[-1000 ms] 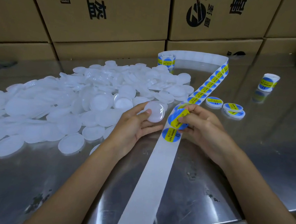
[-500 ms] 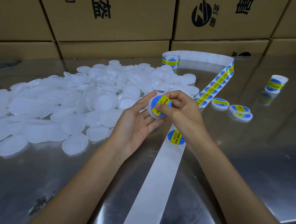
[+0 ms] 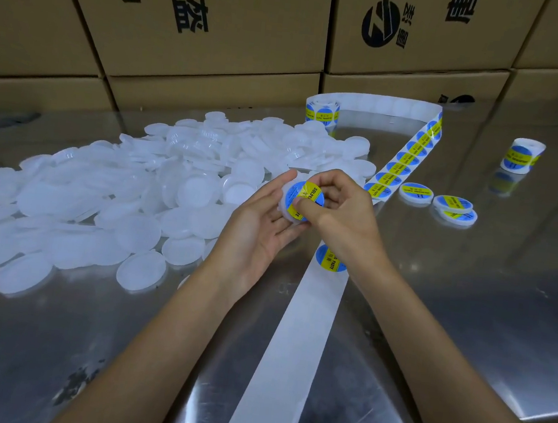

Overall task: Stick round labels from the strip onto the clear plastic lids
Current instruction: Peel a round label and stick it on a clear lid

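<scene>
Both hands, left (image 3: 262,223) and right (image 3: 343,211), gripping one labelled lid (image 3: 301,200) between them.

Left hand (image 3: 262,230) is cupping a clear lid (image 3: 286,208) from underneath while the right hand (image 3: 342,214) presses its thumb onto a blue and yellow round label (image 3: 306,197) on top. The label strip (image 3: 290,350) runs across the steel table (image 3: 468,300), one label still on it just below the hands. Big pile of bare lids (image 3: 117,201) on the left, three labelled lids (image 3: 443,204) on the right, cardboard boxes (image 3: 222,16) behind.
</scene>
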Motion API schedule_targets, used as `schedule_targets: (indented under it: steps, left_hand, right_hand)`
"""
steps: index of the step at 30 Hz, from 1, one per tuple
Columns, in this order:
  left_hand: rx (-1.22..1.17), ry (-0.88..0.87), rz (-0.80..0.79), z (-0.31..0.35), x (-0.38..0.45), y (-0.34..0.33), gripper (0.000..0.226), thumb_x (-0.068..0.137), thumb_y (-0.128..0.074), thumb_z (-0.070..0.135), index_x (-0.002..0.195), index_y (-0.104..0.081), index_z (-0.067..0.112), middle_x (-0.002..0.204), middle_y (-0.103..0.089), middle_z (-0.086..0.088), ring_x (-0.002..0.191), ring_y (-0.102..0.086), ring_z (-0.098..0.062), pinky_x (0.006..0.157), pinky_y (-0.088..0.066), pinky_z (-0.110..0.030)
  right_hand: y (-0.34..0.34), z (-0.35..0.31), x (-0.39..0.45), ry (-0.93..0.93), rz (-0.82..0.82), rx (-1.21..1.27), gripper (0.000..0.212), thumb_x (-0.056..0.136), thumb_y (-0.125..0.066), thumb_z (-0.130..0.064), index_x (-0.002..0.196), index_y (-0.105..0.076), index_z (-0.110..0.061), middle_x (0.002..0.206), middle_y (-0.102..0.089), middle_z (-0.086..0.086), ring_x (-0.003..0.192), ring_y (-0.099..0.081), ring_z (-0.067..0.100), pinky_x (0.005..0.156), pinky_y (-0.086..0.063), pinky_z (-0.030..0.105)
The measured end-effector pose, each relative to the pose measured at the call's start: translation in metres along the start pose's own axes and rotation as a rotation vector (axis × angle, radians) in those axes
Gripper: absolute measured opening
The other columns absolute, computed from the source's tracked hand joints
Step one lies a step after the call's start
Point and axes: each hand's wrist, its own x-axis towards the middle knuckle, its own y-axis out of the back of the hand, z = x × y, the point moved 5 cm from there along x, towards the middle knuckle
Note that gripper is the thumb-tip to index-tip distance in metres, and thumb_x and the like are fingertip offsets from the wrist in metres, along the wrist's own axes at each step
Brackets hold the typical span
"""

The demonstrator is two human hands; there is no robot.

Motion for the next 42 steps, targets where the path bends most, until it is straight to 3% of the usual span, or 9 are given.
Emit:
schedule_targets:
  steps: [14,21,23,26,29,32,35,37,42]
  left_hand:
    - [0.101,-0.018,0.021,0.0,0.0,-0.001,0.037,0.108,-0.039,0.014,0.14,-0.056,0.018,0.122,-0.072,-0.009,0.115,-0.069,-0.021,0.095,-0.057,-0.032]
    - [0.151,-0.022,0.019,-0.001,-0.001,-0.001,0.037,0.108,-0.039,0.013,0.14,-0.057,0.018,0.124,-0.071,-0.009,0.115,-0.069,-0.02,0.094,-0.057,-0.03]
    - [0.131,-0.007,0.027,-0.002,-0.001,0.0,0.037,0.107,-0.039,0.011,0.139,-0.057,0.018,0.123,-0.072,-0.011,0.114,-0.069,-0.022,0.092,-0.058,-0.03]
    - [0.055,0.008,0.03,-0.002,-0.001,0.002,0.037,0.107,-0.039,0.009,0.138,-0.058,0.015,0.12,-0.072,-0.014,0.112,-0.07,-0.025,0.092,-0.058,-0.033]
    - [-0.066,0.041,0.007,0.0,-0.002,0.004,0.037,0.104,-0.044,0.011,0.138,-0.057,0.014,0.122,-0.071,-0.015,0.115,-0.069,-0.029,0.101,-0.054,-0.041]
    - [-0.19,0.083,-0.047,0.001,-0.002,0.001,0.039,0.098,-0.051,0.011,0.137,-0.059,0.01,0.128,-0.067,-0.02,0.12,-0.065,-0.036,0.104,-0.051,-0.045]
    - [-0.215,0.116,-0.085,-0.001,-0.004,-0.001,0.04,0.095,-0.052,0.011,0.134,-0.062,0.008,0.131,-0.065,-0.021,0.121,-0.064,-0.036,0.099,-0.055,-0.043]
    - [-0.191,0.125,-0.102,-0.002,-0.004,-0.002,0.04,0.097,-0.049,0.013,0.135,-0.062,0.008,0.13,-0.065,-0.022,0.121,-0.064,-0.034,0.098,-0.055,-0.042]
    - [-0.11,0.116,-0.152,0.001,-0.005,-0.005,0.043,0.096,-0.052,0.018,0.138,-0.058,0.01,0.132,-0.064,-0.023,0.124,-0.062,-0.036,0.105,-0.05,-0.045]
  right_hand:
    - [-0.001,0.007,0.004,0.016,-0.018,0.005,0.021,0.08,-0.072,-0.002,0.087,-0.062,-0.018,0.086,-0.072,0.009,0.075,-0.065,0.016,0.08,-0.058,0.041]
    - [0.0,0.008,0.004,0.046,-0.011,-0.039,0.019,0.08,-0.073,-0.005,0.089,-0.061,-0.017,0.086,-0.071,0.012,0.08,-0.066,0.033,0.08,-0.058,0.047]
    - [0.0,0.01,0.004,0.062,-0.009,-0.068,0.02,0.08,-0.076,-0.01,0.089,-0.06,-0.019,0.082,-0.069,0.007,0.073,-0.063,0.029,0.077,-0.058,0.045]
    - [0.003,0.014,0.006,0.088,0.04,-0.14,0.029,0.076,-0.083,-0.024,0.092,-0.06,-0.018,0.075,-0.058,-0.005,0.059,-0.05,0.006,0.07,-0.053,0.037]
    - [0.009,0.016,0.006,0.115,0.105,-0.203,0.046,0.07,-0.086,-0.041,0.099,-0.057,-0.022,0.084,-0.049,-0.007,0.069,-0.046,0.005,0.071,-0.047,0.031]
    - [0.007,0.015,0.002,0.127,0.045,-0.254,0.056,0.065,-0.079,-0.064,0.104,-0.054,-0.031,0.096,-0.055,-0.01,0.076,-0.052,0.004,0.071,-0.046,0.022]
    - [0.002,0.014,0.0,0.169,-0.023,-0.343,0.044,0.072,-0.069,-0.07,0.086,-0.055,-0.031,0.079,-0.06,-0.015,0.07,-0.055,0.004,0.067,-0.047,0.028]
    - [0.002,0.01,-0.001,0.236,-0.01,-0.407,0.049,0.079,-0.065,-0.068,0.069,-0.044,-0.025,0.059,-0.048,-0.012,0.059,-0.045,0.008,0.058,-0.039,0.029]
    - [0.005,0.004,-0.003,0.314,0.041,-0.423,0.061,0.091,-0.059,-0.057,0.066,-0.036,-0.006,0.058,-0.034,0.007,0.062,-0.038,0.029,0.057,-0.035,0.043]
